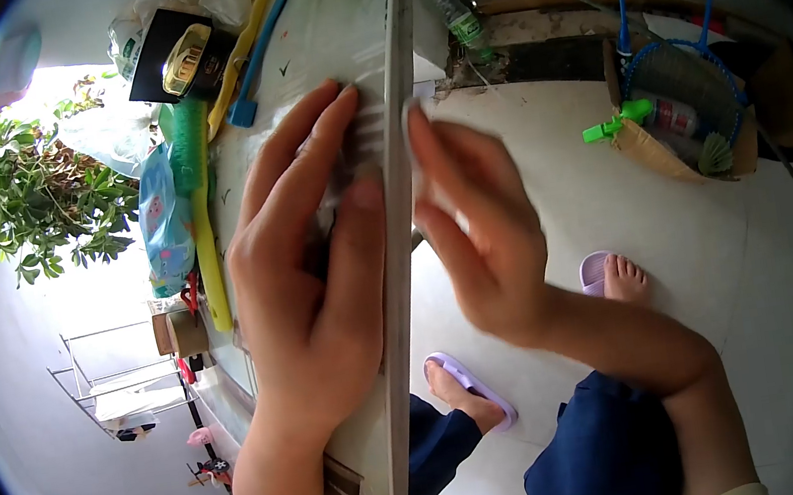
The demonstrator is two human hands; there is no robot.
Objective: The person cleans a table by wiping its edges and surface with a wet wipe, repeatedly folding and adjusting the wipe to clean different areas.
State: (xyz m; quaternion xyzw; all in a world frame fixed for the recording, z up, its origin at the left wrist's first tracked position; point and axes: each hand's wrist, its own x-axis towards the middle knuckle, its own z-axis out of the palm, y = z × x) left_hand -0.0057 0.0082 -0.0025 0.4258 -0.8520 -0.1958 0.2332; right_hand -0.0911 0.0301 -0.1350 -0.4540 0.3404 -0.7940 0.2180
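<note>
My left hand (pixel 304 270) rests on the pale tabletop (pixel 341 14), back upward and fingers bent down. Between its thumb and fingers shows a dark patch with a glossy grey spot, mostly covered by the hand, so its kind is unclear. Just past the table's edge (pixel 398 237), over the floor, is my right hand (pixel 490 235). Its thumb and fingers are curved and apart, and I see nothing between them. The fingertips come close to the edge and are slightly blurred; whether they touch it, I cannot tell.
Along the table's far side lie a blue plastic tool (pixel 248 107), a yellow strip (pixel 208 252), a green bristly roll (pixel 190 149), a blue packet (pixel 167 223) and a black-and-gold box (pixel 182 60). A plastic bottle (pixel 457 19) and blue-rimmed net (pixel 686 89) are beyond the floor.
</note>
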